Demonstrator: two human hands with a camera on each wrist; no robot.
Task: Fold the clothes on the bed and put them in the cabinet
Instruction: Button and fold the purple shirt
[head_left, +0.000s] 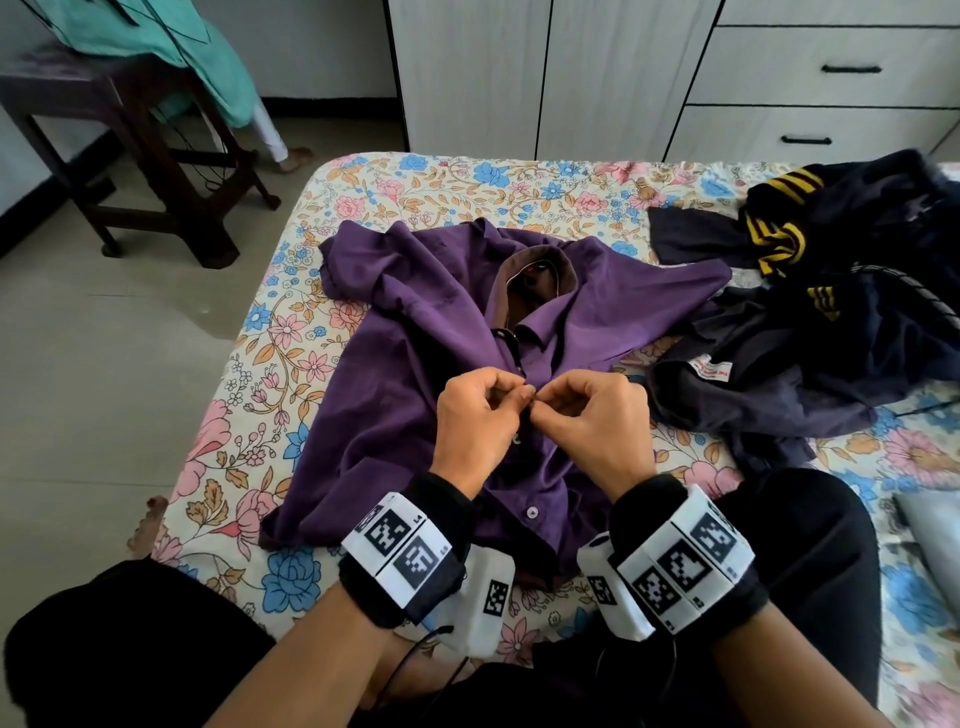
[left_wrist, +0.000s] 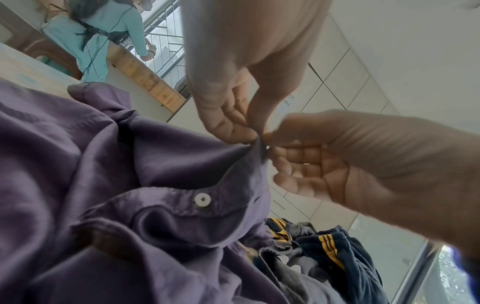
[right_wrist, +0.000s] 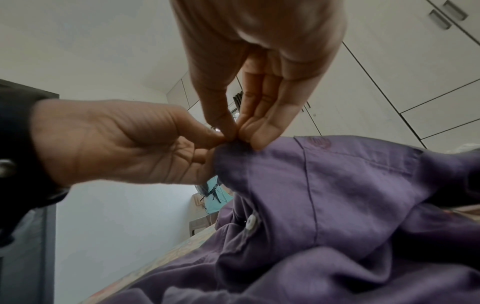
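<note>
Purple shirt (head_left: 431, 332) lies face up on the bed (head_left: 415, 187), and I'm buttoning its front. My left hand (head_left: 475, 421) and right hand (head_left: 597, 415) both pinch the placket (left_wrist: 259, 148), thumb against fingers. Next I must seat this button, then fold. Dark clothes (head_left: 831, 322) wait beside; cabinet (head_left: 545, 73) stands beyond.
</note>
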